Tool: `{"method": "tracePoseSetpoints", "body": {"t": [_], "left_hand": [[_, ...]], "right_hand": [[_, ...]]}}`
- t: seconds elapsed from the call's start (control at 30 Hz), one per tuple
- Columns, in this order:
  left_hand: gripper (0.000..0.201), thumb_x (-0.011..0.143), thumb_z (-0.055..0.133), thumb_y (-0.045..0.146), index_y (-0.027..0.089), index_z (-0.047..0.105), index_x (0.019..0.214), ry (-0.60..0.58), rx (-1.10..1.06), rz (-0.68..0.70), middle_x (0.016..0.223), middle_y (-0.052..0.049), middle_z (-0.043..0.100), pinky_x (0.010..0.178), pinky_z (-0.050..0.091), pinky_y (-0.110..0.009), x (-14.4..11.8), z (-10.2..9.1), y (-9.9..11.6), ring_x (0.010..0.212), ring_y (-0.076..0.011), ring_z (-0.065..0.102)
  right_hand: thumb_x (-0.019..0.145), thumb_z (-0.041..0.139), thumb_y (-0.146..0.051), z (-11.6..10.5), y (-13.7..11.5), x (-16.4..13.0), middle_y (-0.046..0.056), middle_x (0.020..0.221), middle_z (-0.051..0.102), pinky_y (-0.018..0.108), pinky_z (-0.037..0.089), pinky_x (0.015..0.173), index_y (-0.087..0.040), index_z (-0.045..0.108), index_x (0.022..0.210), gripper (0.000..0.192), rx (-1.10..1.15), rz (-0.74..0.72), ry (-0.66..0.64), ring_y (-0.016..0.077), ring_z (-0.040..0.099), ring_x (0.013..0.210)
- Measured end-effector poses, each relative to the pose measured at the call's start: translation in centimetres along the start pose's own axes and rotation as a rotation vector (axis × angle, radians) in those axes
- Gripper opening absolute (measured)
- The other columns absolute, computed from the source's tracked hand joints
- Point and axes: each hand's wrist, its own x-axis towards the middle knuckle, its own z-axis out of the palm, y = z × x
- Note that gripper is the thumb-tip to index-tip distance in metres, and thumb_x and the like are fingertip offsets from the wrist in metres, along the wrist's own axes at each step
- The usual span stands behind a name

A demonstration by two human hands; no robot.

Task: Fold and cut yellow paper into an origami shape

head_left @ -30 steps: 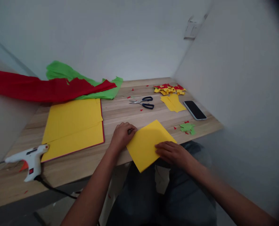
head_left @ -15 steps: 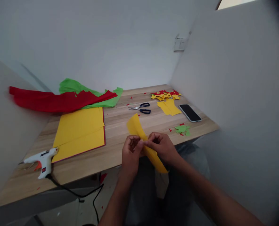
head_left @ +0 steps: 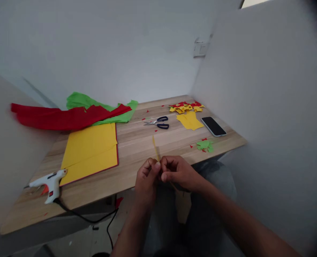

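Note:
A strip of yellow paper (head_left: 155,147) is seen edge-on above my fingers, so it shows as a thin line. My left hand (head_left: 147,178) pinches it between thumb and fingers near the table's front edge. Close against it, my right hand (head_left: 176,172) has its fingers curled at the same strip; its grip is partly hidden. Beyond the hands lie scissors (head_left: 158,122) with dark blue handles, blades partly apart and pointing left. Yellow paper pieces (head_left: 190,120) rest to the right of the scissors.
A glue gun (head_left: 53,182) with a black cord (head_left: 80,216) lies at left, beside yellow sheets (head_left: 91,146). Red crepe paper (head_left: 67,116) and green crepe paper (head_left: 80,98) lie behind. Right: a phone (head_left: 214,126), green scraps (head_left: 205,145), red-yellow cutouts (head_left: 185,107).
The yellow strip has turned from showing its broad face to edge-on. My right thumb has shifted lower and left, and both hands stay close together. The view has moved slightly.

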Motion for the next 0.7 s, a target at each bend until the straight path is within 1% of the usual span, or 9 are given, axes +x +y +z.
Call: {"method": "tracePoseSetpoints", "body": {"t": [0.13,0.27,0.4,0.57,0.63,0.7], "left_hand": [[0.03,0.081,0.072,0.039,0.019,0.051,0.071,-0.029,-0.049,-0.027,0.063,0.005,0.051,0.056,0.04,-0.021,0.4,-0.5,-0.4,0.058,-0.0095,0.044],[0.031,0.082,0.071,0.039,0.019,0.051,0.068,0.005,-0.028,-0.024,0.059,0.005,0.05,0.055,0.04,-0.022,0.8,-0.9,-0.8,0.056,-0.0096,0.044],[0.033,0.081,0.072,0.038,0.019,0.05,0.066,0.022,-0.006,-0.013,0.057,0.006,0.049,0.055,0.04,-0.021,0.9,-1.1,-0.7,0.055,-0.0093,0.045],[0.031,0.082,0.072,0.037,0.019,0.051,0.068,0.012,0.027,-0.01,0.057,0.006,0.051,0.055,0.039,-0.021,0.8,-1.5,-0.8,0.055,-0.0089,0.045],[0.03,0.082,0.072,0.037,0.019,0.052,0.069,0.006,0.042,-0.015,0.058,0.006,0.052,0.055,0.039,-0.02,0.9,-1.8,-0.9,0.055,-0.0089,0.046],[0.03,0.083,0.072,0.037,0.019,0.052,0.069,0.009,0.054,-0.018,0.059,0.005,0.052,0.055,0.039,-0.02,1.0,-2.0,-1.0,0.055,-0.0088,0.045]], "right_hand": [[0.068,0.085,-0.048,-0.1,0.8,0.4,-0.005,0.061,0.059,0.025,0.041,0.057,-0.019,0.05,0.067,0.045,0.06,0.047,0.005,0.0097,0.052,0.054],[0.072,0.081,-0.05,-0.2,1.8,1.1,-0.004,0.061,0.062,0.026,0.044,0.058,-0.02,0.05,0.069,0.044,0.155,0.07,0.001,0.011,0.056,0.055],[0.073,0.081,-0.049,-0.4,2.5,1.4,-0.004,0.063,0.062,0.027,0.044,0.059,-0.02,0.052,0.072,0.041,0.244,0.082,-0.017,0.0116,0.057,0.056],[0.075,0.08,-0.041,-0.4,2.7,1.4,-0.008,0.061,0.053,0.025,0.04,0.057,-0.021,0.052,0.076,0.035,0.267,0.082,0.025,0.0106,0.054,0.055],[0.075,0.08,-0.04,-0.4,2.7,1.4,-0.008,0.062,0.055,0.025,0.039,0.058,-0.021,0.052,0.08,0.035,0.259,0.068,0.015,0.0102,0.054,0.055],[0.074,0.082,-0.038,-0.5,2.7,1.5,-0.007,0.065,0.058,0.025,0.041,0.06,-0.021,0.051,0.082,0.036,0.253,0.07,-0.023,0.0108,0.057,0.058]]}}
